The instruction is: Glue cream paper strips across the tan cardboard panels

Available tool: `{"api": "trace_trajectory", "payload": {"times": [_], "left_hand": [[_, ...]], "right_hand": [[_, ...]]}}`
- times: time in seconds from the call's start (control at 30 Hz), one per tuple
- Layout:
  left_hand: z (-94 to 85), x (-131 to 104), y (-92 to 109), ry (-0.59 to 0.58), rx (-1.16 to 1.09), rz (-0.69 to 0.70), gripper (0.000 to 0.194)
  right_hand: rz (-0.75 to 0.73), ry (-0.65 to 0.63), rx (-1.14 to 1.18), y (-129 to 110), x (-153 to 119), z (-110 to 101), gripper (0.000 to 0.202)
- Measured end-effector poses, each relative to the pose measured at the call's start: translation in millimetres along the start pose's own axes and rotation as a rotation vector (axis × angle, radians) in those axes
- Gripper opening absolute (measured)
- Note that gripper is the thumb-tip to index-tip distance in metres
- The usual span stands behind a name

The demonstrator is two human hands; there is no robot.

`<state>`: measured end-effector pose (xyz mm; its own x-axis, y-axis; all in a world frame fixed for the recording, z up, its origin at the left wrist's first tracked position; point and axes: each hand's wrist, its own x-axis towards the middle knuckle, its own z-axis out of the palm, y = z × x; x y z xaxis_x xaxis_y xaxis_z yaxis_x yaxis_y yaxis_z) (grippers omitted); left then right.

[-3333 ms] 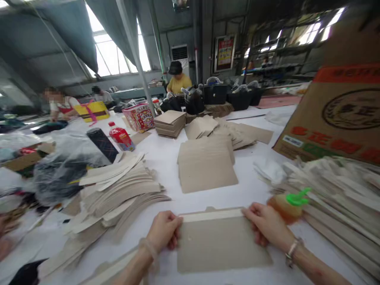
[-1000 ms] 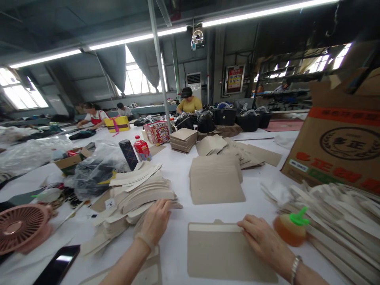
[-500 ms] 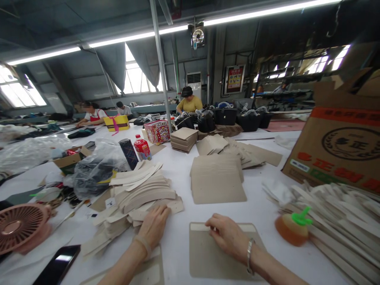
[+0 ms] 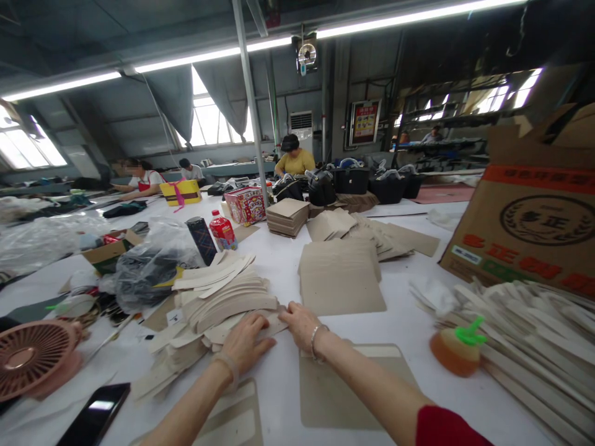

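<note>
My left hand (image 4: 246,347) lies on the near edge of a fanned pile of grey-beige cardboard strips (image 4: 232,294), fingers flat and thumb apart. Beside it, my right hand (image 4: 302,325) pinches the right end of a strip at the bottom of that pile. Beneath my right forearm is a rounded-corner cardboard sheet (image 4: 344,402) with a paler strip along its top edge. Another such sheet (image 4: 242,409) lies under my left forearm, partly hidden. Straight ahead is a spread stack of plain cardboard sheets (image 4: 341,285).
An amber glue bottle (image 4: 455,353) with a green nozzle stands at right by long strips (image 4: 525,347) and a large carton (image 4: 525,223). To the left are a phone (image 4: 95,415), a pink fan (image 4: 35,359) and plastic bags (image 4: 144,266). A co-worker (image 4: 295,160) sits across the table.
My right hand has left the top edge of the near sheet and moved left to the strip pile, beside my left hand. The left hand has shifted slightly, its thumb now apart.
</note>
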<state>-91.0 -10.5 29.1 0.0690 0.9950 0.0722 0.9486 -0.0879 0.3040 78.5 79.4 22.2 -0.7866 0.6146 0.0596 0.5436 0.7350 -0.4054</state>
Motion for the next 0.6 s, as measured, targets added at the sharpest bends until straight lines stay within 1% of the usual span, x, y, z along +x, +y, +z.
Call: {"api": "trace_trajectory", "payload": {"times": [0.07,0.2,0.27,0.33,0.4,0.47,0.53,0.6], "left_hand": [[-1.1,0.2,-2.0,-0.001,-0.022,-0.001,0.021],[-7.9,4.2,-5.1,0.006,-0.070,-0.011,0.015],[-17.1,4.3,-5.2,0.017,-0.102,-0.022,0.020],[-30.3,1.5,-3.6,0.029,-0.143,-0.038,0.023],[-44.5,-3.5,0.5,0.025,-0.200,-0.053,0.027],[-55.3,-10.1,8.4,-0.007,-0.273,-0.061,0.030],[-58.6,-17.2,20.6,-0.066,-0.345,-0.061,0.033],[-53.2,-23.9,36.4,-0.172,-0.456,-0.067,0.035]], "right_hand": [[0.002,0.001,0.025,0.9,6.2,0.1,0.020],[0.045,0.056,0.142,-2.8,9.8,-11.2,0.016],[0.096,0.105,0.240,-5.4,7.0,-21.1,0.015],[0.158,0.128,0.367,-5.4,0.1,-32.6,0.017],[0.228,0.120,0.513,-1.4,-12.7,-45.2,0.018],[0.303,0.107,0.659,6.5,-33.2,-58.4,0.017],[0.383,0.109,0.789,17.2,-62.0,-71.0,0.016],[0.466,0.115,0.897,29.1,-96.4,-80.4,0.018]]}}
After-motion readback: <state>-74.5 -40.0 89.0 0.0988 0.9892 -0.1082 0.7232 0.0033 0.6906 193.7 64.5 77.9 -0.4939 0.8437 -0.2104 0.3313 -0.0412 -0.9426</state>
